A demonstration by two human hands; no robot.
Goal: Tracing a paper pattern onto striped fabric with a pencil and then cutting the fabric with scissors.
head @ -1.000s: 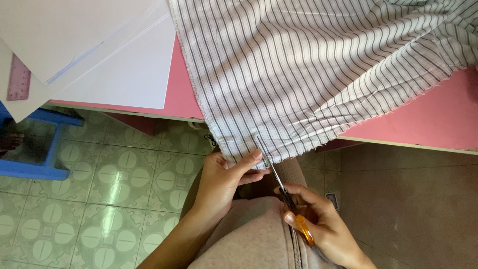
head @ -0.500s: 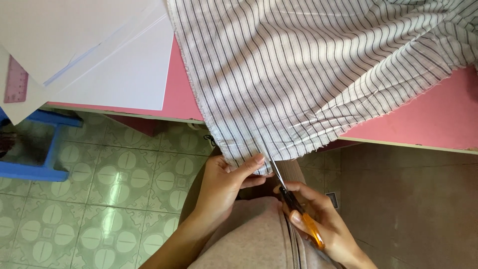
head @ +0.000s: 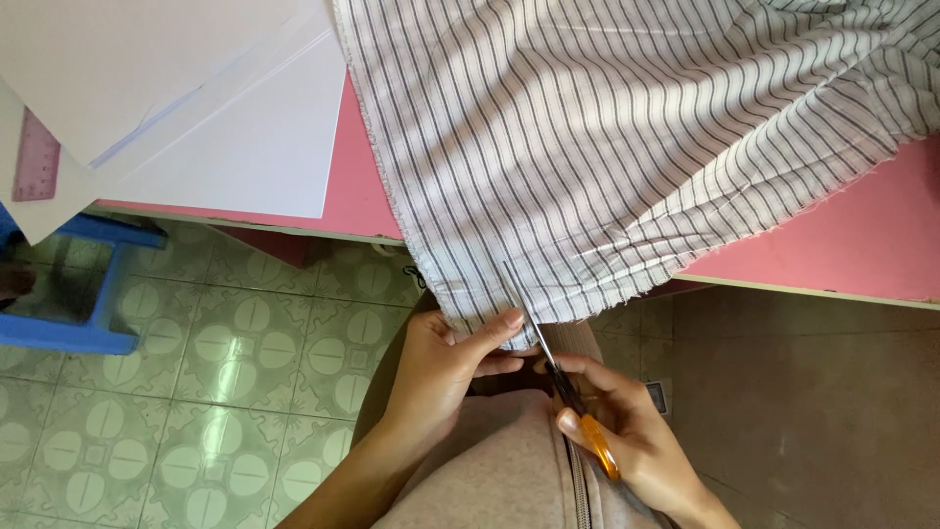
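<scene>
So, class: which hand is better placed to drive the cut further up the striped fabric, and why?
The right hand, probably: it already grips the orange-handled scissors, whose blades sit at the striped fabric hem. The left hand pinches the hem beside the blades, so it suits steadying the cloth.

The single head view looks steeply down from the person's own head, past the lap, onto the near edge of a pink table (head: 842,255) and the green patterned floor tiles (head: 225,392) below it. It sits close: the left hand (head: 441,367) and right hand (head: 627,441) fill the lower middle, the striped cloth (head: 607,147) runs off the top and right edges, and white sheets (head: 196,108) fill the upper left corner. With only one camera, no part of the scene is shared with another view.
</scene>
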